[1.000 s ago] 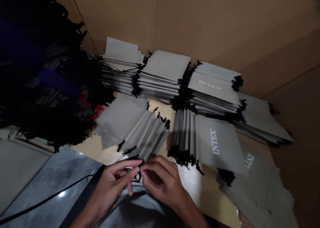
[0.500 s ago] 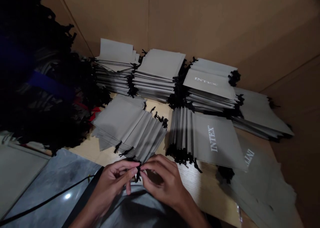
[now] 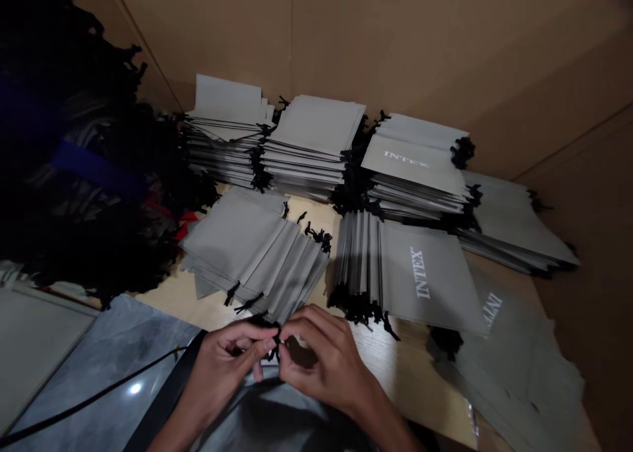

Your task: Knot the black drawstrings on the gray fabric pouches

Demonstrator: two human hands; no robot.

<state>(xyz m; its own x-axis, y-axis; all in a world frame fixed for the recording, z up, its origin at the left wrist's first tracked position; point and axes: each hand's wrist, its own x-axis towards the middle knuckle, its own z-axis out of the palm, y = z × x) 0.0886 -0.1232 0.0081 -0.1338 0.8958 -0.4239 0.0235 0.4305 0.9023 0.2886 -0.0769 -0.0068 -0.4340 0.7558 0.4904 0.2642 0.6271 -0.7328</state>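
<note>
Both my hands meet at the near edge of the wooden table [image 3: 395,366]. My left hand [image 3: 225,363] and my right hand [image 3: 329,363] each pinch the black drawstring [image 3: 275,346] of a grey pouch [image 3: 277,419] that lies below them, toward me. Fingertips of both hands touch at the cord. Just beyond them lies a fanned row of grey pouches [image 3: 252,254] with black cords.
Several stacks of grey pouches [image 3: 311,142] line the cardboard wall [image 3: 395,36]; one leaning stack reads INTEX [image 3: 420,274]. A dark heap of black cords and fabric [image 3: 74,161] fills the left. Loose pouches [image 3: 519,366] lie at right. A black cable [image 3: 89,399] crosses the grey floor tile.
My hands stay together on the drawstring with only small finger movements. The camera has drifted slightly, so the stacks sit a little further left.
</note>
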